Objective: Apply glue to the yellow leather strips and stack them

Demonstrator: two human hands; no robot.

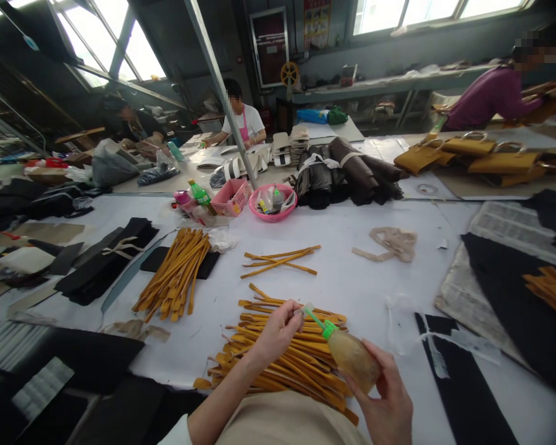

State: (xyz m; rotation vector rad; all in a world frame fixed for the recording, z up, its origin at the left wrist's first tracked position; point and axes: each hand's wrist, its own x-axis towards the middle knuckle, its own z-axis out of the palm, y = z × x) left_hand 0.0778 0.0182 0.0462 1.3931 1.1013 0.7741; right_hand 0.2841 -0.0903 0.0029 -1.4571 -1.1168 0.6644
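Observation:
My right hand (389, 395) is wrapped round a squeeze bottle (354, 358) with yellowish contents, a green cap and a thin green nozzle. The bottle lies tilted, its nozzle pointing up and left. At the nozzle's whitish tip (308, 308), the fingers of my left hand (280, 330) are pinched together; what they hold is too small to make out. Beneath both hands spreads a pile of mustard-brown strips (278, 364) on the white table (343, 247). A few loose strips (282, 259) lie crossed just beyond the pile.
Another strip bundle (176, 275) lies left, near black stacked pieces (109, 259). A pink basin (273, 204), pink box (231, 198) and green bottle (201, 196) stand at the back. Brown rolls (347, 170), mustard bags (486, 154) and several co-workers are beyond. Black material (467, 383) lies right.

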